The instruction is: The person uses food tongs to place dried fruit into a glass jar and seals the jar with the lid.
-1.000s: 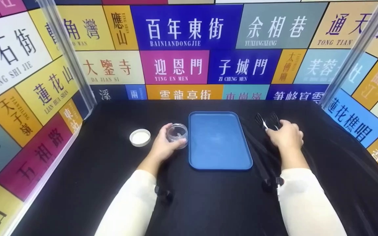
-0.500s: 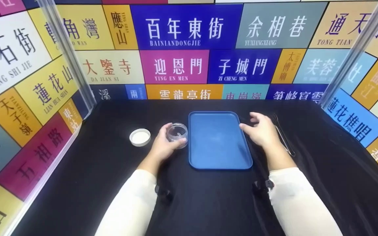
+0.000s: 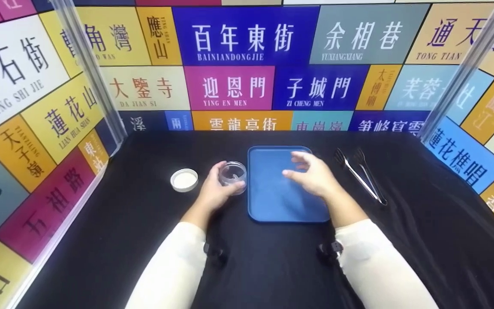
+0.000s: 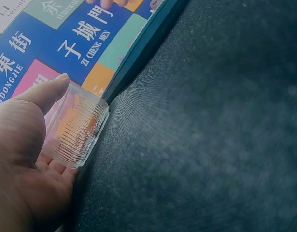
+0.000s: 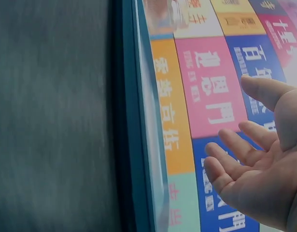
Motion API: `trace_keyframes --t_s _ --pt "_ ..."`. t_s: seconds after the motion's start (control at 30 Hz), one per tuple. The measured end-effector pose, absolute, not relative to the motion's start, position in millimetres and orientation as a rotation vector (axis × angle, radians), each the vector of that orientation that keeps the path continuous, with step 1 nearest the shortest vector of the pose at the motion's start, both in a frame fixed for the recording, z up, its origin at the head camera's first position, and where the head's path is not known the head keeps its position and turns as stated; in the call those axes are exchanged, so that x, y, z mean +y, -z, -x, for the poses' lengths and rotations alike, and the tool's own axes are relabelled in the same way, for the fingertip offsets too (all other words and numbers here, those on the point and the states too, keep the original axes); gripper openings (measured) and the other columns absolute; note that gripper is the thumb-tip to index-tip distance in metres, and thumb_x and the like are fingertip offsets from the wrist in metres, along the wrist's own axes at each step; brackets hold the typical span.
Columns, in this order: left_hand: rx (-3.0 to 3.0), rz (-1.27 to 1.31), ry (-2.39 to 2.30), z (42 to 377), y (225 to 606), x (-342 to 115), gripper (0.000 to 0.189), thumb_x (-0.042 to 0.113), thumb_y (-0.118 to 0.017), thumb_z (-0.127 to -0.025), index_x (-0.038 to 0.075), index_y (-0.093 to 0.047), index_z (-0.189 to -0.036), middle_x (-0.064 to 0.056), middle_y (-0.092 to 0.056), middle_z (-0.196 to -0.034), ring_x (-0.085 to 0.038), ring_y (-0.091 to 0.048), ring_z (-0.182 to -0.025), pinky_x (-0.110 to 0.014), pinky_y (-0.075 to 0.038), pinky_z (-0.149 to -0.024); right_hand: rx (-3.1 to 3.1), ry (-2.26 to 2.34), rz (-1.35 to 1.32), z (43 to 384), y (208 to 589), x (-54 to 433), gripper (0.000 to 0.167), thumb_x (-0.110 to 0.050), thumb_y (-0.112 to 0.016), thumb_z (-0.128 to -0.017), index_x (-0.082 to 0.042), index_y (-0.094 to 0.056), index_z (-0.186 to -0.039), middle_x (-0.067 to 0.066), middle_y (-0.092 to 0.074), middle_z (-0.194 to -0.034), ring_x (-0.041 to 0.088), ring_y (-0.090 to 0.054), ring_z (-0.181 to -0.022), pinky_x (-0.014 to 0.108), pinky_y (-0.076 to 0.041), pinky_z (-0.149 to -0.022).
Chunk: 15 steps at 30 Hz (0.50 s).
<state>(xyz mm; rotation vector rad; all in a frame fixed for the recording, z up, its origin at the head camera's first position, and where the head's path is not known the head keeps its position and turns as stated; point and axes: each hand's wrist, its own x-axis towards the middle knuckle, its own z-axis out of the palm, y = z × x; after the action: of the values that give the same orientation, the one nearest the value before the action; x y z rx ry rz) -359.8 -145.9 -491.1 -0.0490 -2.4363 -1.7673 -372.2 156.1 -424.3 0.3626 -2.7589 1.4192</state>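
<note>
In the head view my left hand (image 3: 213, 189) grips a clear jar (image 3: 234, 168) by its side, left of the blue tray (image 3: 268, 199). Something small and pale shows inside the jar, too unclear to name. The jar's ribbed wall (image 4: 80, 130) is between thumb and fingers in the left wrist view. Over the tray hovers my right hand (image 3: 313, 175), its fingers spread and loosely bent with nothing between them; the right wrist view shows the same bare palm (image 5: 264, 179). Metal tongs (image 3: 364, 183) with black heads lie to the right of the tray.
A round white lid (image 3: 184, 180) lies left of the jar. Black cloth (image 3: 268, 266) covers the table. Walls with colourful street-name signs (image 3: 238, 88) stand behind and at both sides, with clear corner posts (image 3: 465, 64).
My right hand has left the tongs and moved left over the tray; the tongs stay on the cloth in full view. The left hand and jar have kept their place.
</note>
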Motion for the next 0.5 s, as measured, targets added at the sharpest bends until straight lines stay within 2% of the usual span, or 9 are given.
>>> trace_keyframes --t_s 0.5 --pt "-2.467 0.042 1.713 360 491 -145 0.094 0.033 -0.091 -0.084 0.013 -0.041 -0.161 -0.014 -0.056 -0.160 -0.032 -0.056 -0.146 -0.047 -0.042 -0.126 -2.814 -1.563 -0.579 375 433 91 0.080 -0.025 -0.086 -0.090 -0.010 -0.049 -0.159 0.017 -0.059 -0.157 0.039 -0.055 -0.147 0.053 -0.048 -0.121"
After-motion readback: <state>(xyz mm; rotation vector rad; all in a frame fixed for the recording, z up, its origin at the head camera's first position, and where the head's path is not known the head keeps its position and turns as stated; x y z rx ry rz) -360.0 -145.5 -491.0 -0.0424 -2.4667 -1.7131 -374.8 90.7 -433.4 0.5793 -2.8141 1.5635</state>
